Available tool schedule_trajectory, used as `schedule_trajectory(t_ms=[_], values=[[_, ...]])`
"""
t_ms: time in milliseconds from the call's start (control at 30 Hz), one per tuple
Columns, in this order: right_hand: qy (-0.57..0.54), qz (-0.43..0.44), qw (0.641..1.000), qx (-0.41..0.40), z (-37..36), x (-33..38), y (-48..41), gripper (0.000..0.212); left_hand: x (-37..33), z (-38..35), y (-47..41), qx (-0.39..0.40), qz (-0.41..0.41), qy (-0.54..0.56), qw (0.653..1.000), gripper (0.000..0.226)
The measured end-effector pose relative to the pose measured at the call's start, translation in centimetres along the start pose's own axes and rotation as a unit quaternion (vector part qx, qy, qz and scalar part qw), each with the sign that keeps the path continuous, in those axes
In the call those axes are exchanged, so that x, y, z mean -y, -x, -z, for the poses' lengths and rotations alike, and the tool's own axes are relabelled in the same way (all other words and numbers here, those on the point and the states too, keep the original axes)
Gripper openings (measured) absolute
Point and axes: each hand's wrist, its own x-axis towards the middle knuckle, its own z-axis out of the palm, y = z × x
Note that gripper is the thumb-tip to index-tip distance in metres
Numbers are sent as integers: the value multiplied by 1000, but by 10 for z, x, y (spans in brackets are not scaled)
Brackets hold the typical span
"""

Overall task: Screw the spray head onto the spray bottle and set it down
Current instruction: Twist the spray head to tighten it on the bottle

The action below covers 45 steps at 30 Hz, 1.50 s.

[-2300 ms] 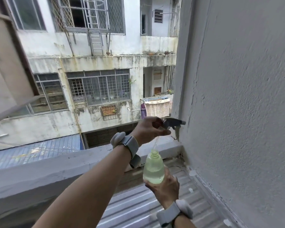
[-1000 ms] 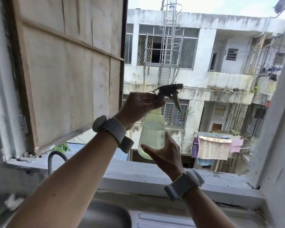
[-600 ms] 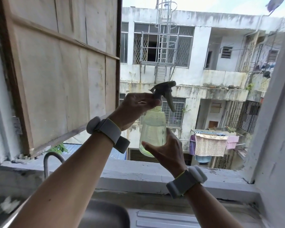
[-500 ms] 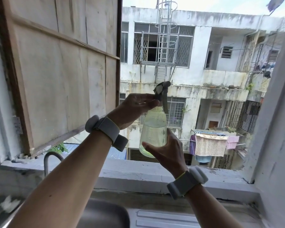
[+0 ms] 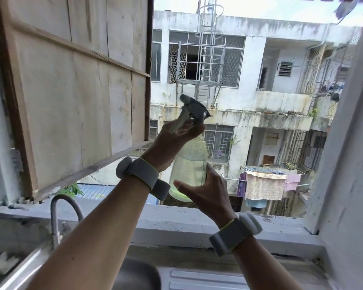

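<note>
A clear spray bottle with pale green liquid is held up in front of the open window. My right hand grips its lower body from the right and behind. A grey spray head sits on the bottle's neck, its nozzle pointing up and left and its trigger hanging toward my palm. My left hand is closed around the base of the spray head at the neck. The neck and thread are hidden by my fingers.
Below is a concrete window sill, with a curved metal tap at the left and a steel sink under my arms. A wooden shutter stands open on the left. A grey wall closes the right.
The spray head went from above the open bottle to seated on its neck. It has since turned, its nozzle swinging from right to left under my left hand. The camera view rose.
</note>
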Motion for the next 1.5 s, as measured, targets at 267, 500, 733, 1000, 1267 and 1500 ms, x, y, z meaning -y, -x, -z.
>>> schedule_trajectory(t_ms=[267,500,733,1000,1267,1500], values=[[14,3,1000,8,2,0,6,68,13,13,7,103,97,152,978,46],[5,-17,1000,1,-1,-2,6,60,23,5,11,-32,54,92,994,18],[9,-25,1000,-13,-1,-4,-1,62,14,-16,16,-174,-29,-52,983,15],[30,-17,999,-32,-6,-2,0,72,19,-27,16,-278,-100,-149,943,33],[55,-15,998,-35,-8,-4,1,75,17,-20,15,-231,-65,-188,952,33],[50,2,999,-16,-4,-2,7,69,17,11,14,8,85,-37,996,29]])
